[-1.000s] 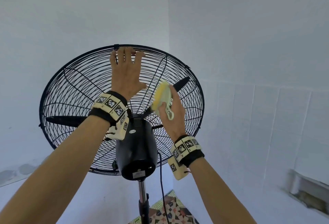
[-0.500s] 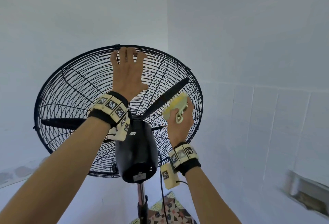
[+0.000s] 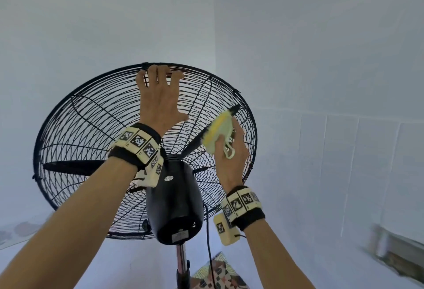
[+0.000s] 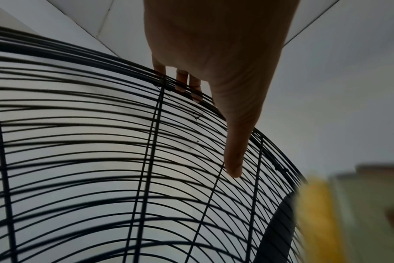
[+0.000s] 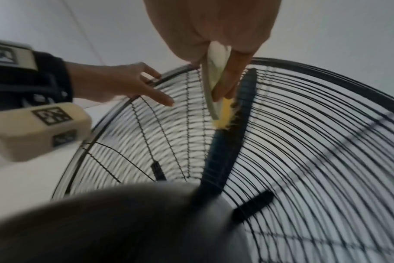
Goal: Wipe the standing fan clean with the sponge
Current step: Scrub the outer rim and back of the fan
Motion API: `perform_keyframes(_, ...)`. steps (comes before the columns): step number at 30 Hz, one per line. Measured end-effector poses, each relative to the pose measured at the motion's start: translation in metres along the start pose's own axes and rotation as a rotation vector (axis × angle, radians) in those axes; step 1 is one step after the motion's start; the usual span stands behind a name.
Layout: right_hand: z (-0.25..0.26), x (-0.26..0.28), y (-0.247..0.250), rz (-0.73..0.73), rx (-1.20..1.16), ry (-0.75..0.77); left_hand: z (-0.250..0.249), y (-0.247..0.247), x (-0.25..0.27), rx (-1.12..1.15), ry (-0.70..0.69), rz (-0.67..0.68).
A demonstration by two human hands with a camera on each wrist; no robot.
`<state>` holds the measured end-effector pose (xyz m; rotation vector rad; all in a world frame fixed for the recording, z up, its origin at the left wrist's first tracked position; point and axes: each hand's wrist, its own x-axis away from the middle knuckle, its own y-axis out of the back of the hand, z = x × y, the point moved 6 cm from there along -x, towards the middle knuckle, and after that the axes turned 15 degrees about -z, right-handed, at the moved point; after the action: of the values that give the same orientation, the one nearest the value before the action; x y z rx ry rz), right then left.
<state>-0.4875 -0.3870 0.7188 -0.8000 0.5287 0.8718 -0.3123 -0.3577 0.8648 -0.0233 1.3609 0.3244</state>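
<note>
You can't read any text here: the oval badge (image 3: pixel 169 177) and bottom sticker (image 3: pixel 179 235) on the motor housing (image 3: pixel 174 199) are too blurred.

sponge (image 3: pixel 218 133) on fan grille (image 3: pixel 91 128), right of hub (image 3: pixel 174 199)
</note>
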Motion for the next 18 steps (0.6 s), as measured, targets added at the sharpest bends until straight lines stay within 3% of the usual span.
perform_keyframes(4,0.023,-0.012,-0.024,0.117,-0.05,0.126,0.0,-0.002,0.0,0.03,0.003,-0.019)
perform_keyframes(9,-0.022,-0.015,0.002,-0.091,0.112,-0.007,0.001,-0.006,-0.002,0.021,0.006,0.0)
perform_keyframes(15,0.019,-0.017,-0.025,0.146,-0.02,0.143,0.0,-0.006,0.001,0.0,0.0,-0.02)
perform_keyframes(18,0.008,-0.016,-0.021,0.07,0.0,0.083,0.0,-0.008,0.001,0.01,-0.004,-0.019)
